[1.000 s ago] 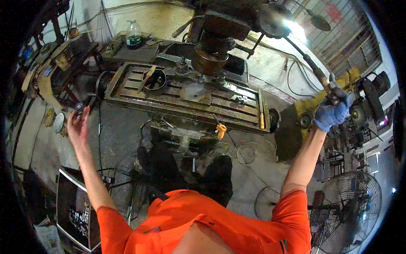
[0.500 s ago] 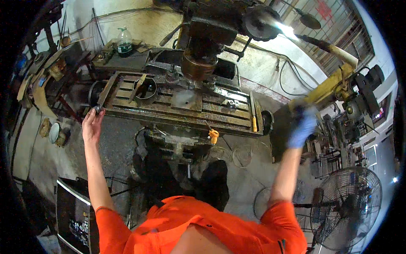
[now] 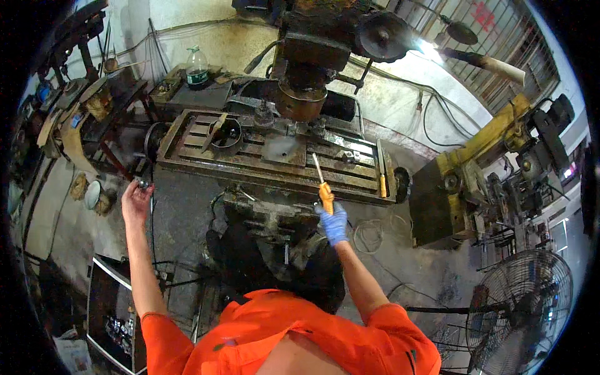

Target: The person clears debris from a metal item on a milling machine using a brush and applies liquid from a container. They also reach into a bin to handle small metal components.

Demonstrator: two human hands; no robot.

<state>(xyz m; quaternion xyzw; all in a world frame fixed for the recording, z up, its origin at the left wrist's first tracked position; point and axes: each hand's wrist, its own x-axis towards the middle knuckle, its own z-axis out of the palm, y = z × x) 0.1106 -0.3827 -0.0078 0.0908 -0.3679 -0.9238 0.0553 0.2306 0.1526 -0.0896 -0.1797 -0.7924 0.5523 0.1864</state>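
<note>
My bare left hand (image 3: 135, 205) is closed on a small shiny metal part (image 3: 144, 184), held beyond the near left corner of the milling machine table (image 3: 231, 172). The fingertips cover some of the part, so its exact kind is hidden. In a blue glove, my right hand (image 3: 334, 225) grips an orange air blow gun (image 3: 326, 195) at the table's front edge. Its thin metal nozzle (image 3: 317, 166) points away from me, over the slotted table top. A round metal pot (image 3: 226, 139) with a flat wooden-looking stick stands on the table's left part.
The machine's spindle head (image 3: 302, 100) hangs above the table. Small metal pieces (image 3: 350, 156) and an orange-handled tool (image 3: 383, 182) lie on its right part. A handwheel (image 3: 154, 140) projects at the left end. At lower right stands a fan (image 3: 522, 306); a coiled hose (image 3: 369, 236) lies on the floor.
My right hand has swung in from the right and taken hold of the air blow gun hanging at the table front. My left hand stays near the table's left end with the metal part.
</note>
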